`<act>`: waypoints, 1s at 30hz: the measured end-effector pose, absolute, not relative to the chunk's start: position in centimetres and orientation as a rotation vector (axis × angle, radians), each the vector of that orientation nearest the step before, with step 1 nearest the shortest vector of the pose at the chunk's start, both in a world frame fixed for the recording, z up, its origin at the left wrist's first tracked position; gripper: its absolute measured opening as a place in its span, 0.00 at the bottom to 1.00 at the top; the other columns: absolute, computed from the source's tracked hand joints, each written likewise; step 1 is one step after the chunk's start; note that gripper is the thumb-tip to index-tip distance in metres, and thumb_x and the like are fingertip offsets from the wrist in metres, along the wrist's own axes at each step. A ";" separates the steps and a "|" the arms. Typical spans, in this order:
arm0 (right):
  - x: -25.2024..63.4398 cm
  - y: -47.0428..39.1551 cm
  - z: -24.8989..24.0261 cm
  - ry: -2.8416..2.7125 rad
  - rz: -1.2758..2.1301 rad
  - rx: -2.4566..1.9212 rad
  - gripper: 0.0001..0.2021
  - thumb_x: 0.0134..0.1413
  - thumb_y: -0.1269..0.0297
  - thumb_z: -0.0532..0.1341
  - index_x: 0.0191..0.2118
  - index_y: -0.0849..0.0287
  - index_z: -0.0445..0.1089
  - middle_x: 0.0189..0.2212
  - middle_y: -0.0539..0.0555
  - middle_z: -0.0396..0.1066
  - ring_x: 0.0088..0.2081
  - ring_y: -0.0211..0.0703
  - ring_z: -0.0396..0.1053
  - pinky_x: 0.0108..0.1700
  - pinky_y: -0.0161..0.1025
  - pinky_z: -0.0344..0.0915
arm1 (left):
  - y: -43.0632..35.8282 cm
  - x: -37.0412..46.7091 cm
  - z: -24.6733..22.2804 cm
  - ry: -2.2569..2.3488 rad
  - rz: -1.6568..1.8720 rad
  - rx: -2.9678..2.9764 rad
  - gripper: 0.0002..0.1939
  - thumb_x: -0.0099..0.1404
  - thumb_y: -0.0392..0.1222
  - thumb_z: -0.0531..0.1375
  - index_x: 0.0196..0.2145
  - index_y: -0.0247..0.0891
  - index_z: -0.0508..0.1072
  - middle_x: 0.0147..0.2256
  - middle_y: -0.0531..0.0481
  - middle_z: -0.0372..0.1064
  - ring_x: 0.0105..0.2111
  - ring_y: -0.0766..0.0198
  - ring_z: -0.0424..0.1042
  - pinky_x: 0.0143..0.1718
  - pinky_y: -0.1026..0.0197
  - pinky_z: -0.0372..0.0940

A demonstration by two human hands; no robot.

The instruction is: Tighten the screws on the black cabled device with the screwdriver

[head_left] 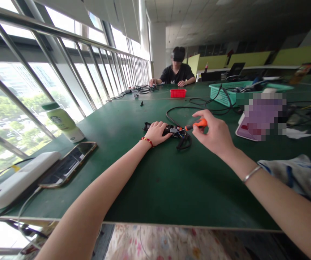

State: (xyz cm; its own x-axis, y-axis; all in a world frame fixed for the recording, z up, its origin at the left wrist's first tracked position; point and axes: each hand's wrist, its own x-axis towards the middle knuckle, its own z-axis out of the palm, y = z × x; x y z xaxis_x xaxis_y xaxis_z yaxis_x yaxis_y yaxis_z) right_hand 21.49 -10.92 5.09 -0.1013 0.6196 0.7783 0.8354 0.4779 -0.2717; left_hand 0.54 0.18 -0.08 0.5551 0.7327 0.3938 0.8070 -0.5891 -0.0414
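On the green table (155, 195) lies a black elongated device (148, 126) with wires and a cable showing at its right end. My left hand (157, 133) rests over its body, fingers wrapped around it and pressing it down. A screwdriver (201, 124) with an orange and black handle is pinched in my right hand (212, 131). Its shaft points left to the device's wired end, where a grey piece (173, 130) shows; whether the tip sits in a screw is too small to tell. A black cable (184, 142) loops just below that end.
Left stand a green-capped bottle (63, 122), a phone (71, 164) and a white power strip (22, 177). Right are a teal basket (220, 94), a propped tablet-like object (249, 130) and a cloth (291, 173). A red bin (178, 93) sits before a seated person (175, 74).
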 end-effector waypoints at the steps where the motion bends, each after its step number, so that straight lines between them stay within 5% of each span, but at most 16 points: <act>1: 21.5 -10.9 5.1 -1.804 -0.302 -1.248 0.12 0.50 0.63 0.56 0.40 0.58 0.69 0.22 0.49 0.69 0.21 0.39 0.64 0.25 0.34 0.56 | 0.2 0.5 -0.1 -1.295 -0.501 -2.574 0.22 0.65 0.56 0.51 0.46 0.36 0.68 0.43 0.43 0.68 0.45 0.51 0.64 0.51 0.51 0.58; 6: 21.6 -11.0 5.2 -1.755 -0.316 -1.294 0.14 0.58 0.57 0.51 0.34 0.57 0.72 0.17 0.49 0.66 0.18 0.37 0.61 0.23 0.34 0.51 | 0.1 0.5 -0.1 -1.291 -0.518 -2.583 0.22 0.65 0.56 0.51 0.46 0.36 0.68 0.43 0.42 0.67 0.45 0.52 0.64 0.51 0.50 0.58; 12: 21.5 -11.0 5.1 -1.749 -0.289 -1.271 0.10 0.54 0.61 0.55 0.38 0.57 0.70 0.18 0.47 0.65 0.19 0.38 0.63 0.23 0.34 0.54 | 0.1 0.6 0.0 -1.296 -0.506 -2.584 0.22 0.65 0.56 0.51 0.46 0.36 0.68 0.43 0.43 0.67 0.45 0.52 0.64 0.51 0.51 0.58; 19: 21.5 -10.9 4.8 -1.802 -0.333 -1.113 0.17 0.48 0.66 0.56 0.47 0.59 0.63 0.26 0.50 0.69 0.26 0.42 0.66 0.30 0.38 0.61 | 0.3 0.5 -0.1 -1.287 -0.523 -2.597 0.22 0.65 0.56 0.51 0.47 0.36 0.67 0.43 0.42 0.67 0.45 0.52 0.64 0.50 0.50 0.58; 30: 21.5 -10.8 4.8 -1.839 -0.325 -1.158 0.12 0.54 0.59 0.55 0.42 0.57 0.67 0.18 0.47 0.63 0.24 0.42 0.64 0.30 0.37 0.59 | 0.3 0.6 0.0 -1.287 -0.518 -2.595 0.22 0.65 0.56 0.51 0.46 0.36 0.67 0.43 0.42 0.67 0.44 0.52 0.64 0.50 0.50 0.58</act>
